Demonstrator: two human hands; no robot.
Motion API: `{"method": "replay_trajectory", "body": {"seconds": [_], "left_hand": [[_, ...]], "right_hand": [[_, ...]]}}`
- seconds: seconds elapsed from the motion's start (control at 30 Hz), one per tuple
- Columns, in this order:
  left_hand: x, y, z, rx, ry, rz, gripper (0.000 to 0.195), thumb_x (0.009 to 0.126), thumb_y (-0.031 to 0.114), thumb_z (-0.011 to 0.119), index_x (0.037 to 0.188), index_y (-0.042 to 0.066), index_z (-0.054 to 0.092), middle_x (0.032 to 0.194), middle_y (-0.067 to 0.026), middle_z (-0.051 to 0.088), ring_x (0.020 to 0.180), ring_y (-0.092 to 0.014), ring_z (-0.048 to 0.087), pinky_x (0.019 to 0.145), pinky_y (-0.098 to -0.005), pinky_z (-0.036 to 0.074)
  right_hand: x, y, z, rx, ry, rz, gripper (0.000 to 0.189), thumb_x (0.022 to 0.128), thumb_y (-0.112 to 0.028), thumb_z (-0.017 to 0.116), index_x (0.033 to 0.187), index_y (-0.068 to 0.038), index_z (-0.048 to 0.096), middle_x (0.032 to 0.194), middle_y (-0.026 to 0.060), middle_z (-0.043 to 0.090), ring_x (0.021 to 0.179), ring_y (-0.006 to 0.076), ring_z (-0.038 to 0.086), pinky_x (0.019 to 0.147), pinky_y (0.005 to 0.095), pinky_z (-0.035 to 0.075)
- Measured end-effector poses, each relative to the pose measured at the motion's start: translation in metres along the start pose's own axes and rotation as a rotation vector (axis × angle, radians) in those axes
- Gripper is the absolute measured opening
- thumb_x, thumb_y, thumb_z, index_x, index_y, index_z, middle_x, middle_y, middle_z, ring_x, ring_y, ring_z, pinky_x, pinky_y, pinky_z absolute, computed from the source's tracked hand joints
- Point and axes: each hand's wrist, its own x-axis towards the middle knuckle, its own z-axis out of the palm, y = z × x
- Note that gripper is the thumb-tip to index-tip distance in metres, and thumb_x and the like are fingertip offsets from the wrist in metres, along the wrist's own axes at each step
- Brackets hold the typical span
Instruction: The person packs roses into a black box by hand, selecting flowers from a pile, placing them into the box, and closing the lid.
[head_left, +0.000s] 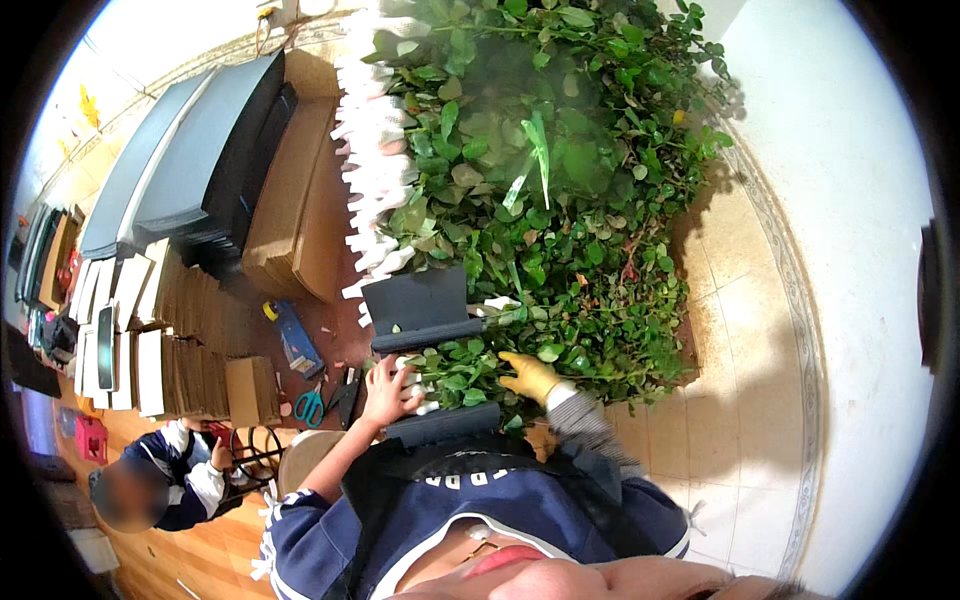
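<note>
My bare left hand (390, 391) is curled over several white-sleeved flower heads (413, 381) at the end of a leafy bunch. In a yellow glove, my right hand (532, 377) lies on the leafy stems (457, 375) of that bunch, thumb and forefinger apart. A dark corrugated sheet shows as a folded flap (416, 300) beyond the bunch and a rolled edge (444, 425) against my apron; whether they join beneath the leaves is hidden. Beyond lies a large heap of rose-like foliage (555, 247), its white-sleeved heads (379, 161) lined up along the left.
Left of me lie teal-handled scissors (309, 407), a black stapler-like tool (346, 397) and a blue box (295, 337). Cardboard stacks (199, 367) and dark sheets (202, 150) stand farther left, with a phone (107, 349) on the cardboard. A seated person (176, 476) is at lower left.
</note>
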Motion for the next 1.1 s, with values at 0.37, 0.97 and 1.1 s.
{"method": "replay_trajectory", "body": {"seconds": [0.37, 0.97, 1.1], "left_hand": [[0.006, 0.004, -0.016, 0.191, -0.135, 0.044, 0.070, 0.080, 0.053, 0.070, 0.137, 0.016, 0.053, 0.137, -0.0255, 0.044, 0.122, -0.042, 0.045, 0.102, -0.0511, 0.039], [0.005, 0.007, -0.024, 0.118, 0.026, 0.110, 0.057, 0.071, 0.045, 0.080, 0.110, 0.007, 0.062, 0.129, -0.0143, 0.052, 0.110, -0.036, 0.052, 0.090, -0.0480, 0.045], [0.016, 0.004, -0.020, 0.163, 0.021, 0.157, 0.057, 0.071, 0.049, 0.078, 0.108, 0.008, 0.063, 0.134, -0.0158, 0.052, 0.120, -0.037, 0.049, 0.100, -0.0489, 0.039]], "right_hand": [[0.060, -0.255, -0.389, -0.451, 1.533, -0.783, 0.046, 0.090, -0.005, 0.061, 0.135, -0.004, 0.052, 0.126, 0.0141, 0.064, 0.118, 0.0297, 0.060, 0.104, 0.0414, 0.046], [0.080, -0.235, -0.362, -0.971, 1.360, -0.665, 0.021, 0.079, -0.014, 0.071, 0.098, -0.011, 0.065, 0.096, 0.0086, 0.068, 0.093, 0.0264, 0.065, 0.091, 0.0431, 0.050], [0.077, -0.198, -0.382, -0.714, 1.013, -0.178, 0.025, 0.086, -0.012, 0.067, 0.111, -0.011, 0.070, 0.096, 0.0075, 0.071, 0.097, 0.0248, 0.066, 0.100, 0.0440, 0.047]]}}
